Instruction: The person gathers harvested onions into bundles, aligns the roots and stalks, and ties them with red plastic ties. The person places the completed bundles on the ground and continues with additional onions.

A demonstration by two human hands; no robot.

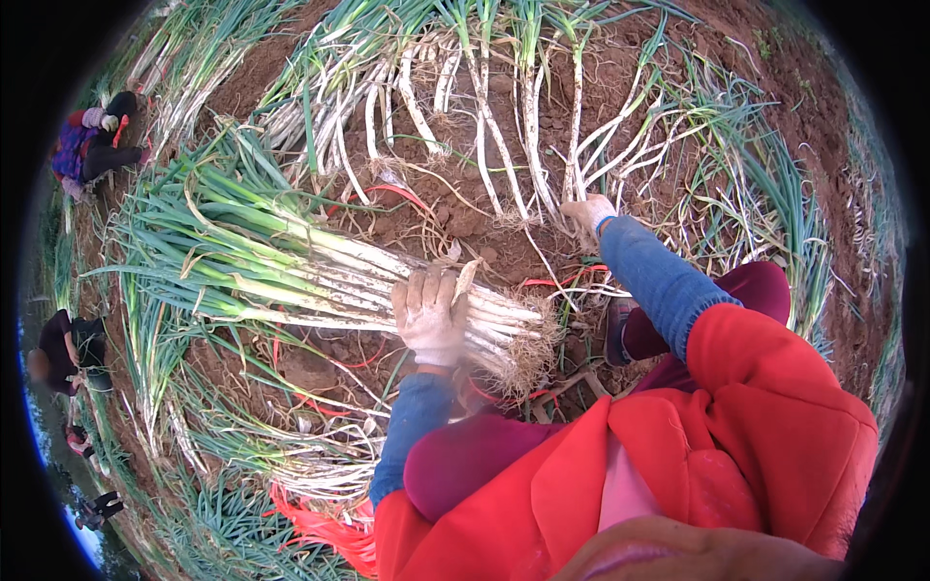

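Observation:
A thick bundle of long green onions [341, 279] lies on the soil before me, its white shanks and bushy roots to the right and its green leaves to the left. My left hand [430, 312], in a dirty pale work glove, rests across the white shanks and grips them from above. Farther forward and to the right, my gloved right hand [587, 216] holds the lower end of a green onion stalk [577, 156]. The tips of its fingers are partly hidden. Beside that hand lie more loose green onions [534, 138], roots towards me.
Red plastic strips [327, 526] lie in a heap at the lower left; single red ties [392, 190] lie on the brown soil [458, 218]. More onions [755, 167] spread at the right. Several people [91, 149] are at the far left. My shoe [617, 332] stands near the roots.

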